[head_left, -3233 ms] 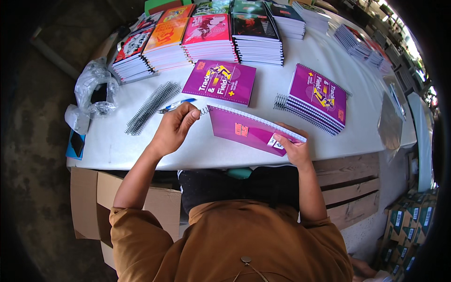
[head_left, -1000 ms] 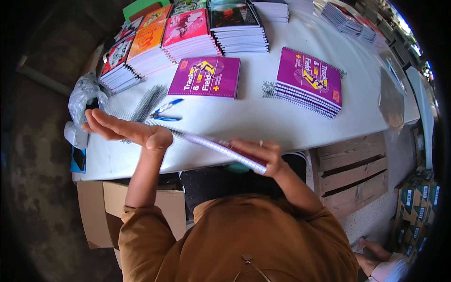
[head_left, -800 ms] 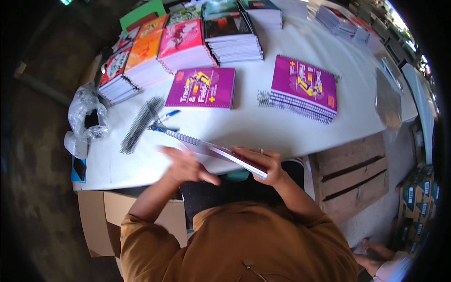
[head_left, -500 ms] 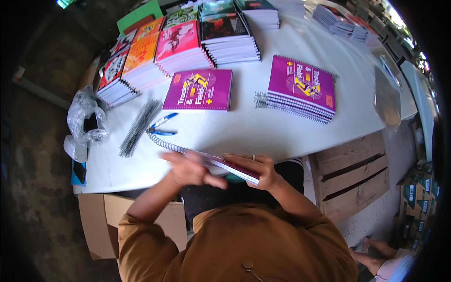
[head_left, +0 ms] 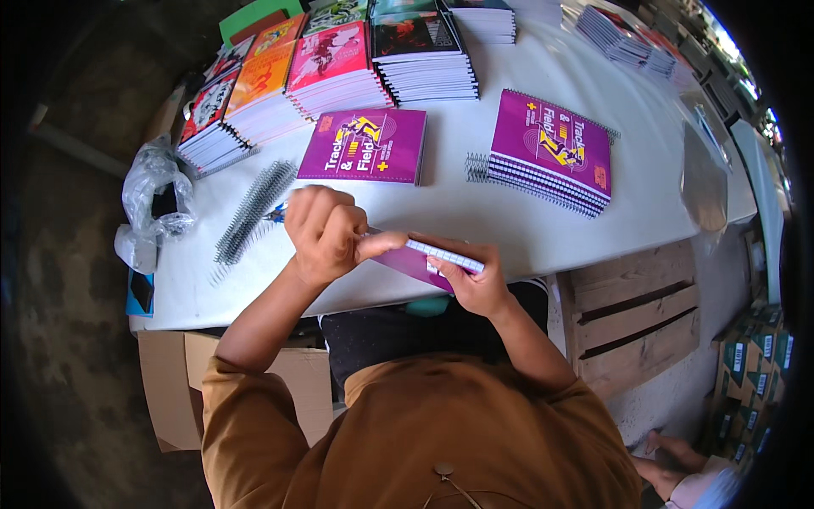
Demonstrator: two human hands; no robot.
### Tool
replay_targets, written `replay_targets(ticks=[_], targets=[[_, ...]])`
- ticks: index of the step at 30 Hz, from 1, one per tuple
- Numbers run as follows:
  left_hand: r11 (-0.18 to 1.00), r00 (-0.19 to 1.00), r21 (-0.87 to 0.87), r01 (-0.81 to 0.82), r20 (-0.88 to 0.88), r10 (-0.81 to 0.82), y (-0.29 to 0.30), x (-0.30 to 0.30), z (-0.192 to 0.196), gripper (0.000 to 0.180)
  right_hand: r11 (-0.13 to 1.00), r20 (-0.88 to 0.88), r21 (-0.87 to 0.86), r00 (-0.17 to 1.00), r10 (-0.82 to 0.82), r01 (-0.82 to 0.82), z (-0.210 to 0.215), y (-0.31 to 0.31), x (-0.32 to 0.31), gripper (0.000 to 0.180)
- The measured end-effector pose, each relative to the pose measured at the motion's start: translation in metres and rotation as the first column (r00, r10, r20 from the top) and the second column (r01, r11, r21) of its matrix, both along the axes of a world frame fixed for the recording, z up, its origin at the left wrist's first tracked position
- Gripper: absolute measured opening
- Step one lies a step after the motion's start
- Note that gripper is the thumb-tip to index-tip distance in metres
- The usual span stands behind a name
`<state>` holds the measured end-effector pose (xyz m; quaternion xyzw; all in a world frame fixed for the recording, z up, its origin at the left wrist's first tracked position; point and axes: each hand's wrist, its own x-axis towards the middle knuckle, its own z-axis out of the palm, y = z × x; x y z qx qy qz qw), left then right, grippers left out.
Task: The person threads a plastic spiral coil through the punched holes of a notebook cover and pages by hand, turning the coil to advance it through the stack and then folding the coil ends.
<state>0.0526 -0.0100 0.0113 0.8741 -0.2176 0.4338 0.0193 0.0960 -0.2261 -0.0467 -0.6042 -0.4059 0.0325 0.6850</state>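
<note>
Head view. The left hand (head_left: 325, 233) is curled closed, its fingers pinched at the near end of a purple notebook (head_left: 421, 261) held at the front edge of the white surface (head_left: 475, 216). The right hand (head_left: 471, 280) grips the same notebook from below and the side, thumb laid along its upper edge, where a row of punched holes shows white. The notebook is tilted, lifted just off the surface and held over its near edge, in front of the person's chest.

On the surface just beyond the hands lies a single purple booklet (head_left: 365, 146), flat, cover up. To its right, well apart, sits a stack of purple spiral-bound notebooks (head_left: 547, 153), wire coils showing along its left side. A bundle of black binding coils (head_left: 252, 212) lies to the left of the left hand, near it; a blue object partly hidden behind that hand cannot be identified. Along the far edge stand several stacks of coloured notebooks (head_left: 331, 64). A crumpled clear plastic bag (head_left: 153, 199) rests at the left end of the surface. Wooden crates (head_left: 640, 314) stand below the surface on the right, and a cardboard box (head_left: 174, 386) on the left.
</note>
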Motion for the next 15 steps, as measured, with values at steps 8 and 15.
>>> replay_targets(ticks=[8, 15], targets=[[0.995, 0.995, 0.046, 0.091, -0.045, -0.089, -0.019, -0.031, -0.099, 0.107, 0.998, 0.139, -0.020, 0.988, -0.062, 0.066, -0.010, -0.002, -0.007, 0.047], [0.979, 0.986, -0.202, 0.023, 0.166, 0.011, 0.001, -0.014, -0.064, 0.098, 0.996, 0.369, -0.049, 0.928, -0.057, 0.080, -0.005, 0.005, -0.014, 0.061]])
